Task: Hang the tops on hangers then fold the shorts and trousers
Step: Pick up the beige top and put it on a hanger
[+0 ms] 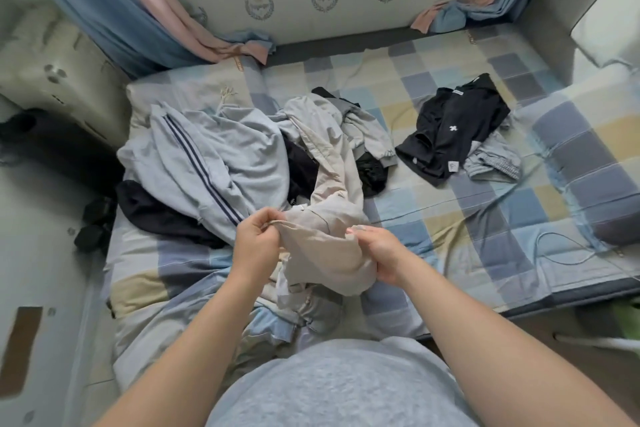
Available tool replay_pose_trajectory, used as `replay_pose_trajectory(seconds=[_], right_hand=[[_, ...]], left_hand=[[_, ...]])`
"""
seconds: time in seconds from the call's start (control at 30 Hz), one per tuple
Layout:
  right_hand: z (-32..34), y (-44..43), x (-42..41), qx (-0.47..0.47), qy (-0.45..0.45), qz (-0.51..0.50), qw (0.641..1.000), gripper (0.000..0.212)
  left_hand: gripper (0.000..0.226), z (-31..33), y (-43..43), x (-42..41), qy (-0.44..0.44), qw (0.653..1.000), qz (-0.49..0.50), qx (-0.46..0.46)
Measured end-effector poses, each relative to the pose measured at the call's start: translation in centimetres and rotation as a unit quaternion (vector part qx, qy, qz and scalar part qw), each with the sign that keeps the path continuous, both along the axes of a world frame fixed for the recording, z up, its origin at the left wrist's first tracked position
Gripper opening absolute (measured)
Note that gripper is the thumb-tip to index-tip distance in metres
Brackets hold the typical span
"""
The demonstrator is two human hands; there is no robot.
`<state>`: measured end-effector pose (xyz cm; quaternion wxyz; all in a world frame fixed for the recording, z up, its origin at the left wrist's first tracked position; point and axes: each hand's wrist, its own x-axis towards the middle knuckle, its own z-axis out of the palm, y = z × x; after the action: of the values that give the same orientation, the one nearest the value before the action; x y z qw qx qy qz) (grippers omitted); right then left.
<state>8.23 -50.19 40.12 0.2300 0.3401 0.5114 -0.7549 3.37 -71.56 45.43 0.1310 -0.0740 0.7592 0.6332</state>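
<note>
Head view: left hand pinches edge of beige trousers; right hand grips same garment, fingers curled in cloth. Trousers held just above checked bed, trailing into clothes pile. Black top lies apart, right of pile.

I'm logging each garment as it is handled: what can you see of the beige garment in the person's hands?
The beige garment is thin, creased, plain cloth, cotton-like, with seams showing. The left hand pinches one edge and the right hand grips a bunch, holding it stretched between them above the checked sheet. Its far end runs up onto the clothes pile. Whether it is trousers or shorts cannot be told.
</note>
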Motion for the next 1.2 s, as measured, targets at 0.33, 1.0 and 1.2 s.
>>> replay_pose_trajectory(seconds=[0.33,1.0,1.2], right_hand=[[10.4,3.7,-0.1,0.199,0.238,0.041,0.95,0.025],[13.5,23.3,3.3,0.229,0.292,0.192,0.908,0.014],[8.7,28.2,3.2,0.388,0.224,0.251,0.858,0.014]], left_hand=[[0.034,3.2,3.0,0.7,0.019,0.977,-0.192,-0.094],[0.023,11.9,26.9,3.2,0.048,0.981,-0.075,0.171],[0.022,13.3,28.8,3.7,0.039,0.968,0.015,0.246]])
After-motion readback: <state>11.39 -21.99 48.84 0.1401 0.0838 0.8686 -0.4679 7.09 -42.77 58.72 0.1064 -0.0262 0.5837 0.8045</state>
